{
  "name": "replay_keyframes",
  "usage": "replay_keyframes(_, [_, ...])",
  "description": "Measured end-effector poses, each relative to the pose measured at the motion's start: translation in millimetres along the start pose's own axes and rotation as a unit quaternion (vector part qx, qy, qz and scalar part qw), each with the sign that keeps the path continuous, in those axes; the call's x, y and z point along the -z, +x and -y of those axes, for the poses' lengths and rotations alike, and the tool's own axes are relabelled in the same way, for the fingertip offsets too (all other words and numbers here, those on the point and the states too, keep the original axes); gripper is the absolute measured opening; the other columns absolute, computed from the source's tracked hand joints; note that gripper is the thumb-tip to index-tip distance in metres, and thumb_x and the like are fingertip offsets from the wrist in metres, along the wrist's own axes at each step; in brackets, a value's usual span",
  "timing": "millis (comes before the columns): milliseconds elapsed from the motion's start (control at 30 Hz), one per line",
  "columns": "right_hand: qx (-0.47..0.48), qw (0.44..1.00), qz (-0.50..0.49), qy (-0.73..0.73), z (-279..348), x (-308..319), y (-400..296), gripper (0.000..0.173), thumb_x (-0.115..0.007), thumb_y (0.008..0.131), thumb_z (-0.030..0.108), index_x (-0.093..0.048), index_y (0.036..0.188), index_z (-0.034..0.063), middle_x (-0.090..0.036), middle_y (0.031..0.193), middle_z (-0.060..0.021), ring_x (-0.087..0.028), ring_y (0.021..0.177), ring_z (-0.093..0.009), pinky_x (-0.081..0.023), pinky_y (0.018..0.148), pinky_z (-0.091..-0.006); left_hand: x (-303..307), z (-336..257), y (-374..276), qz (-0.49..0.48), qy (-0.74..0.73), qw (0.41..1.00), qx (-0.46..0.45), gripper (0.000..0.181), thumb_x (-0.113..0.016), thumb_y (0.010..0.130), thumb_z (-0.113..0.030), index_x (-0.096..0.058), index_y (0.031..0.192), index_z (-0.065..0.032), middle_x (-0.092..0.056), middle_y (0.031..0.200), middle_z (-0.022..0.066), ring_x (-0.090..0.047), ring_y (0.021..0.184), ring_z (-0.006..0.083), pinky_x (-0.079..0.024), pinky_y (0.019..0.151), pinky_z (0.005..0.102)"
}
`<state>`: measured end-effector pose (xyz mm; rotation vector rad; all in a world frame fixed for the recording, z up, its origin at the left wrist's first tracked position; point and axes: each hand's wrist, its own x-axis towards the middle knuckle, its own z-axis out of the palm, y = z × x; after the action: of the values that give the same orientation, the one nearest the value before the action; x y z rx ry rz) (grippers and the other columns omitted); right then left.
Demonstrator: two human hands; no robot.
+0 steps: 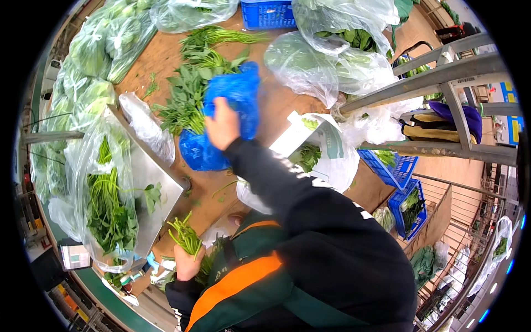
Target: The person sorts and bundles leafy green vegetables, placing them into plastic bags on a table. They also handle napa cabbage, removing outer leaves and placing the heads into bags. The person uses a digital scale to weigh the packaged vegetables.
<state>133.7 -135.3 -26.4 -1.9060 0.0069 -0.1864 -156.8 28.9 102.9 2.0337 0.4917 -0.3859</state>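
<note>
My left hand [188, 261] is low by my apron, closed around a bunch of leafy greens with the cut stems [186, 234] pointing up. Its leaves hang below the fist, partly hidden by my sleeve. Out over the wooden table, my right hand [224, 124] lies across a blue plastic bag [232, 89] beside a pile of leafy greens [186, 89]. That hand is blurred, and whether its fingers grip the bag or stems cannot be told. Part of the blue bag [203, 153] spreads out below the pile's stem ends.
At left, a clear bag of long-stemmed greens [110, 199] rests on a metal plate [153, 220]. Bagged vegetables [91, 50] line the far left. A white bag [344, 159] with greens lies right of my arm. A metal frame [431, 79] and blue crates [408, 211] stand at right.
</note>
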Motion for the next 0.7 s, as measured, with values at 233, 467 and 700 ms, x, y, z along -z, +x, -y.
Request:
replay_keyframes(233, [0.109, 0.986, 0.098, 0.077, 16.2, -38.6, 39.5, 0.027, -0.062, 0.081, 0.004, -0.056, 0.107, 0.0018, -0.064, 0.101, -0.0239, -0.061, 0.1, -0.044, -0.05, 0.082, -0.0489, -4.2, 5.4, 27.9, 0.045, 0.055, 0.997, 0.021, 0.014, -0.069, 0.075, -0.007, -0.06, 0.082, 0.0017, -0.061, 0.071, 0.0086, -0.058, 0.065, 0.0201, -0.047, 0.062, 0.0353])
replay_keyframes(467, [0.193, 0.98, 0.041, 0.034, 90.4, 132.9, 204.9, 0.031, -0.057, 0.083, 0.013, -0.061, 0.106, -0.0063, -0.068, 0.087, -0.0112, -0.063, 0.075, -0.022, -0.051, 0.071, -0.0362, -15.3, 9.6, 45.0, 0.044, 0.069, 0.997, 0.006, 0.015, -0.067, 0.072, -0.008, -0.06, 0.081, 0.0006, -0.062, 0.069, 0.0169, -0.062, 0.063, 0.0328, -0.048, 0.06, 0.041])
replay_keyframes(700, [0.086, 0.964, -0.137, -0.209, -58.4, 237.4, 191.1, 0.06, -0.072, 0.083, 0.03, -0.053, 0.127, -0.007, -0.061, 0.119, -0.0297, -0.062, 0.109, -0.04, -0.047, 0.095, -0.0413, -16.8, 16.6, 60.9, 0.051, 0.062, 0.997, 0.013, 0.02, -0.07, 0.073, -0.013, -0.065, 0.089, -0.0011, -0.066, 0.076, 0.0201, -0.066, 0.073, 0.0406, -0.051, 0.063, 0.0441])
